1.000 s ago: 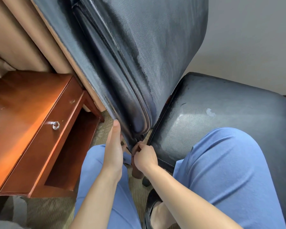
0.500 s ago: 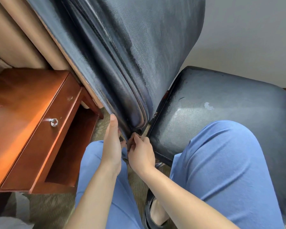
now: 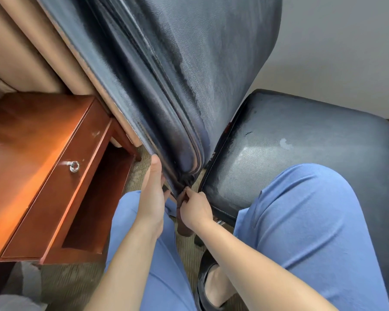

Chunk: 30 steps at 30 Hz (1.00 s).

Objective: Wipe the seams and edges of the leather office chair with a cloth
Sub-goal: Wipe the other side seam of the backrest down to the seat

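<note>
the tall black leather chair backrest (image 3: 189, 70) rises above both hands and leans toward the upper left, with raised piped seams running down its side edge to a lower corner that sits directly between the two hands. to the right of the right hand lies the black leather chair seat cushion (image 3: 301, 140), worn in patches, with a line of pale stitching along its near edge. a knee in light blue trousers (image 3: 312, 221) rests on that cushion, below and to the right of the right hand; the other trouser leg lies under the left forearm. to the left of the left hand stands a reddish-brown wooden desk (image 3: 27, 158) with a drawer front carrying a small silver ring pull (image 3: 74, 166). beige curtain fabric (image 3: 20, 46) hangs above the desk, behind the backrest edge. striped olive carpet (image 3: 76, 281) covers the floor below both hands, and a foot in a black slip-on shoe (image 3: 203, 286) stands under the right forearm. the left hand (image 3: 152, 198) is extended with fingers straight, its thumb laid along the outer edge of the backrest. the right hand (image 3: 195, 209) has its fingers curled, pinching at the bottom corner of the backrest; what lies between the fingertips cannot be told. no cloth can be made out in either hand.
</note>
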{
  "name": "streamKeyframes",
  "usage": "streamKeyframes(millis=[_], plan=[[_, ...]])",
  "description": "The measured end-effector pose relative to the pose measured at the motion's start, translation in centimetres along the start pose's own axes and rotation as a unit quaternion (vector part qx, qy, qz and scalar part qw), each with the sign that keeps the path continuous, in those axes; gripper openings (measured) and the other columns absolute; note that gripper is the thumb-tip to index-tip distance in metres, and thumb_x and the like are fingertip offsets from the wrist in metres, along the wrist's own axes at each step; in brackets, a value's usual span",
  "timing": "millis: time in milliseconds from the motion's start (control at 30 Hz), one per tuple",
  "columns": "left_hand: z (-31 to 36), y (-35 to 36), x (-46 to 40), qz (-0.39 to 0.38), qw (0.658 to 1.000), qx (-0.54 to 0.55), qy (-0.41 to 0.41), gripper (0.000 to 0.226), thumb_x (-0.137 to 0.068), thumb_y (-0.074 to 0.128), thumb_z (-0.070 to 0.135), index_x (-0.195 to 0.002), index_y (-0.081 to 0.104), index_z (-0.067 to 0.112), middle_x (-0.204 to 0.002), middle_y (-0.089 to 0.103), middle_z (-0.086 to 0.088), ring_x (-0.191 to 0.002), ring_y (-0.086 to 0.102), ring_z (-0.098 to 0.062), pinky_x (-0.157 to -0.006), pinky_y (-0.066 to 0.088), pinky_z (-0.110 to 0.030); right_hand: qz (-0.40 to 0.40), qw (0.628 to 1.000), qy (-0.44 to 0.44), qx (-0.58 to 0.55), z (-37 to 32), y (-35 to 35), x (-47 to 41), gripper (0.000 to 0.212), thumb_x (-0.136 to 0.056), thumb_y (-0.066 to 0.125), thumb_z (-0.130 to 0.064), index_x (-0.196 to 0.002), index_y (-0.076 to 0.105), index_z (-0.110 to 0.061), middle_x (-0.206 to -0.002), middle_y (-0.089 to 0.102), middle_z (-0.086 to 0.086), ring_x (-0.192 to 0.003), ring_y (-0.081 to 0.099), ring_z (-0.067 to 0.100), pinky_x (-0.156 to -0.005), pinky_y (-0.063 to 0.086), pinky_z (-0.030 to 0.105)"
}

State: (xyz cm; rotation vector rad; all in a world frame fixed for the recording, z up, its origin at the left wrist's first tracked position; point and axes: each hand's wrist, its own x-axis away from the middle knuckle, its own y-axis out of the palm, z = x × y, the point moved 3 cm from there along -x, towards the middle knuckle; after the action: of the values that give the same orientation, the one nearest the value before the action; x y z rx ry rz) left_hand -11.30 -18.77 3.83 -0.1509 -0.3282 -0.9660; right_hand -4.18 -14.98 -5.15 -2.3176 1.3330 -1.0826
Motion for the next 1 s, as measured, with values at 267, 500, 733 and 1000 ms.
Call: streamKeyframes(millis=[267, 500, 733, 1000], plan=[[-0.3, 0.3, 0.0, 0.008, 1.000, 0.015, 0.003, 0.066, -0.086, 0.032, 0.065, -0.139, 0.048, 0.029, -0.135, 0.057, 0.008, -0.126, 0.049, -0.006, -0.094, 0.039, -0.029, 0.033, 0.999, -0.017, -0.026, -0.4, -0.2, 0.6, 0.029, -0.094, 0.034, -0.015, -0.115, 0.055, -0.017, -0.113, 0.047, 0.007, -0.096, 0.053, 0.027, -0.077, 0.041, 0.029], [-0.3, 0.1, -0.2, 0.005, 1.000, 0.025, 0.000, 0.068, -0.082, 0.035, 0.066, -0.140, 0.046, 0.032, -0.135, 0.056, 0.010, -0.125, 0.049, -0.004, -0.091, 0.043, -0.026, -0.005, 0.999, 0.036, -0.001, -0.7, -0.2, -0.8, 0.031, -0.095, 0.036, -0.019, -0.116, 0.058, -0.015, -0.119, 0.053, 0.010, -0.101, 0.056, 0.029, -0.085, 0.048, 0.035], [-0.3, 0.0, -0.3, 0.006, 1.000, 0.014, -0.004, 0.068, -0.083, 0.034, 0.068, -0.138, 0.049, 0.030, -0.134, 0.057, 0.009, -0.125, 0.049, -0.005, -0.099, 0.039, -0.033, 0.060, 0.994, 0.031, -0.086, -0.1, -1.0, 0.3, 0.029, -0.088, 0.035, -0.013, -0.091, 0.060, -0.029, -0.106, 0.054, 0.007, -0.086, 0.056, 0.027, -0.072, 0.047, 0.032], [-0.1, 0.3, 0.0, 0.014, 1.000, 0.018, 0.001, 0.054, -0.095, 0.029, 0.059, -0.135, 0.052, 0.030, -0.125, 0.062, 0.012, -0.106, 0.056, 0.007, -0.075, 0.043, -0.019, 0.129, 0.988, -0.043, -0.070, -2.1, -2.1, 1.3, 0.019, -0.091, 0.036, -0.015, -0.099, 0.052, -0.021, -0.099, 0.040, -0.004, -0.085, 0.049, 0.021, -0.069, 0.037, 0.029]])
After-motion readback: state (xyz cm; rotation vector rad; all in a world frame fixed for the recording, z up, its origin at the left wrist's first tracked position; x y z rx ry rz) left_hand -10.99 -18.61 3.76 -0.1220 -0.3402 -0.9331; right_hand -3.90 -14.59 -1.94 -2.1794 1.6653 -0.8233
